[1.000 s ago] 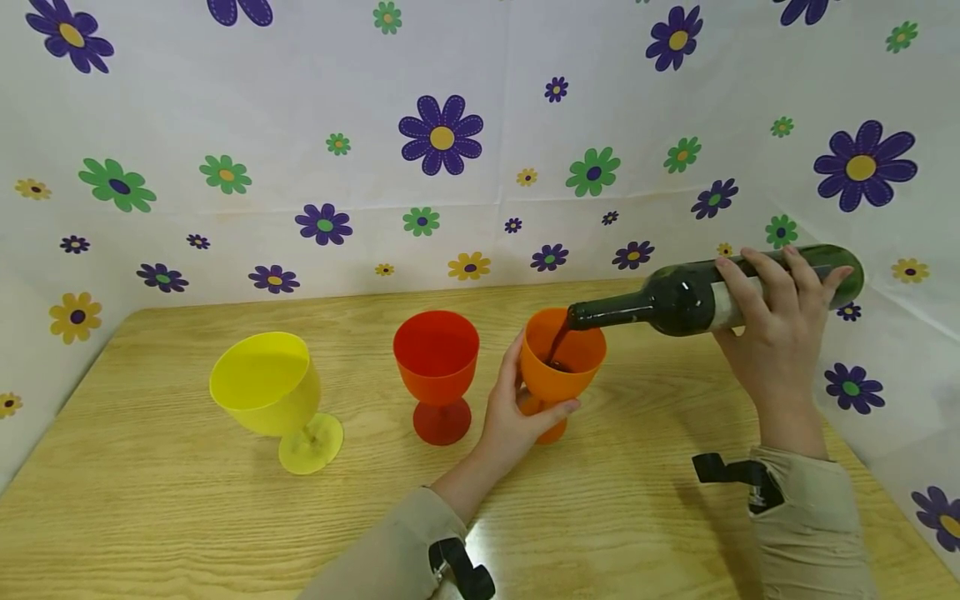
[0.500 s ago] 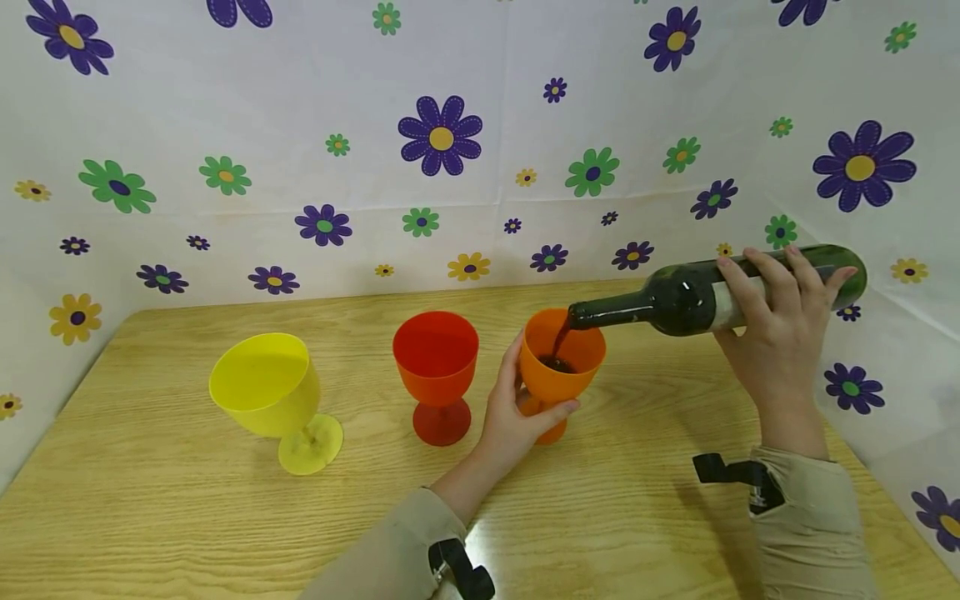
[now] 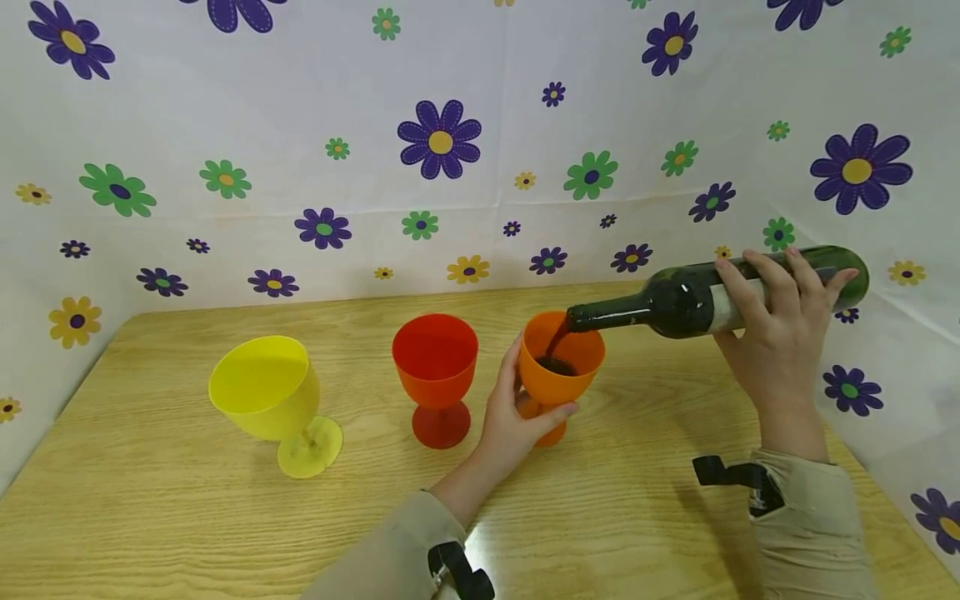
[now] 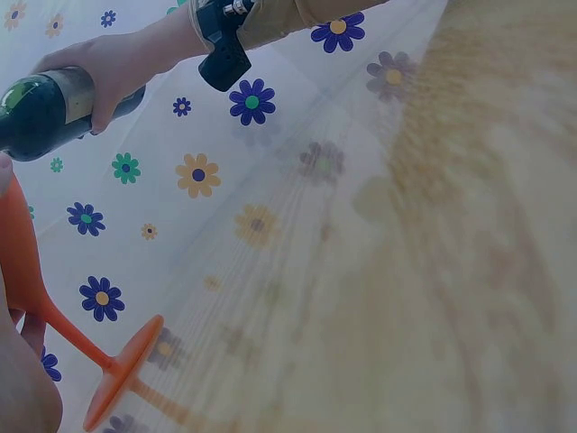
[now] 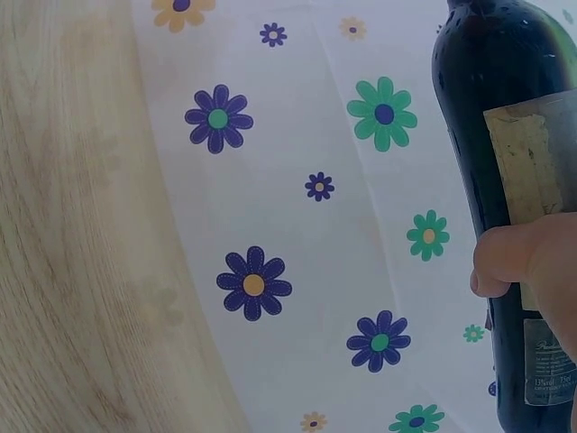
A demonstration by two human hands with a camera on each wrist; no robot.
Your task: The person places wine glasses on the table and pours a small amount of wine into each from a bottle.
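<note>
My right hand [image 3: 783, 342] grips a dark green wine bottle [image 3: 678, 300] by its labelled body, tipped nearly level with the neck pointing left. Its mouth sits over the rim of an orange goblet [image 3: 573, 385], and a thin stream of dark red wine [image 3: 557, 365] runs into a small pool inside. The left hand [image 3: 513, 425] holds this goblet around the lower bowl and stem, thumb in front. In the left wrist view the goblet's foot [image 4: 126, 372] shows below that hand. The right wrist view has the bottle label [image 5: 532, 153] beside the right thumb [image 5: 514, 257].
A red goblet [image 3: 435, 367] stands upright just left of the left hand. Farther left is a yellow goblet [image 3: 266, 392]. All are on a wood-grain table [image 3: 187, 517], backed by a white flower-printed cloth [image 3: 495, 50] that also rises along both sides.
The dark pool in the orange goblet has grown wider while wine keeps flowing. Both hands and the bottle stay almost in place; the whole view has shifted slightly.
</note>
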